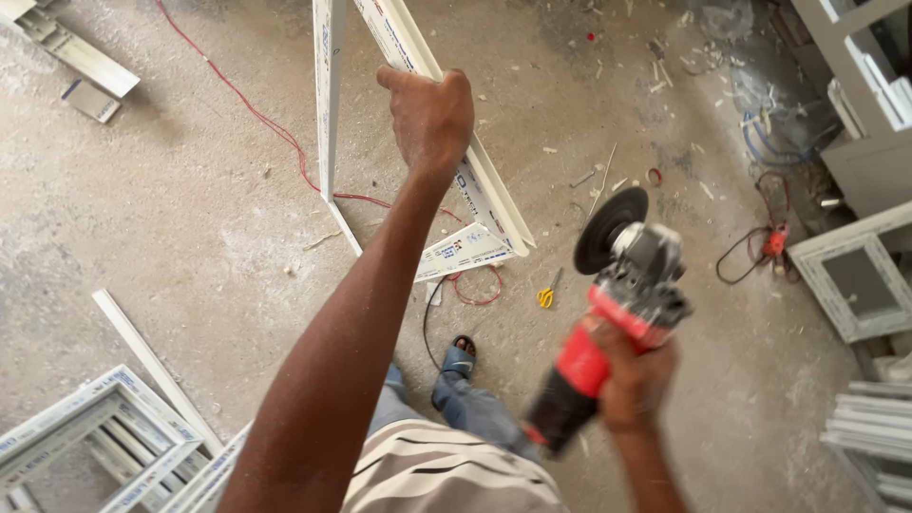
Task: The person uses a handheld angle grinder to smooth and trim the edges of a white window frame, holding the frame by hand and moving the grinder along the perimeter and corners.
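My left hand (pixel 432 116) grips the upper rail of a white plastic window frame (pixel 328 104) that stands upright on a dusty concrete floor. My right hand (pixel 635 375) holds a red and grey angle grinder (pixel 617 304) by its body, its dark disc (pixel 610 228) pointing up and away, to the right of the frame's lower corner and apart from it. The grinder's rear end is blurred. My foot in a sandal (pixel 461 353) shows below the frame.
A red cable (pixel 256 114) snakes across the floor behind the frame. Yellow-handled scissors (pixel 547 294) lie near the frame's corner. Finished white frames (pixel 104 437) are stacked bottom left, and more frames (pixel 855 275) stand at the right. Offcuts litter the far floor.
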